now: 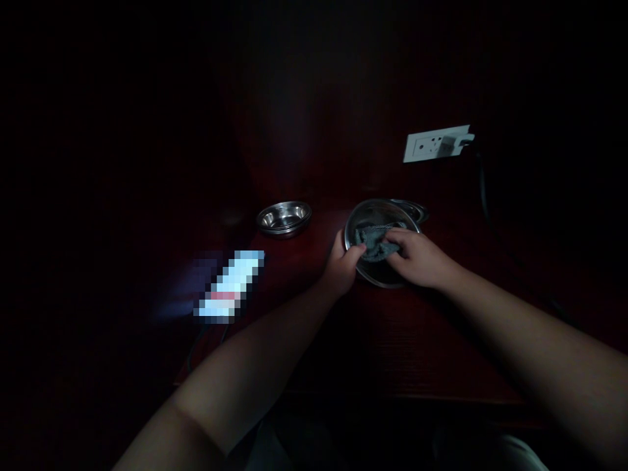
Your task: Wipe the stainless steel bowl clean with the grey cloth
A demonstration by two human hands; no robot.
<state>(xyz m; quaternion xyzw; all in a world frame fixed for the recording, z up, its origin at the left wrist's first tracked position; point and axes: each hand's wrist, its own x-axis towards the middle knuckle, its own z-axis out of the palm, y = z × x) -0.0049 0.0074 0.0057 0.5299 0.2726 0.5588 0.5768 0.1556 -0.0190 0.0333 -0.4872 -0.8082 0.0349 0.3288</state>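
A shiny metal bowl [373, 212] is tilted toward me above the dark red table. My left hand [345, 263] grips its left rim, thumb over the inside edge and the other fingers hidden behind. Inside the bowl lies a bunched grey-green cloth [373, 241]. My right hand [417, 256] is closed on the cloth and presses it against the inner wall; some of its fingertips are hidden in the folds. Behind the bowl's right side another metal dish [415, 210] shows in part.
Stacked metal bowls [284, 218] stand left on the red table [392, 353]. A lit, pixelated screen [230, 288] lies nearer me at left, a thin cable beside it. A white wall socket [434, 145] holds a plug with a dark cord [483, 186] at right. Surroundings are very dark.
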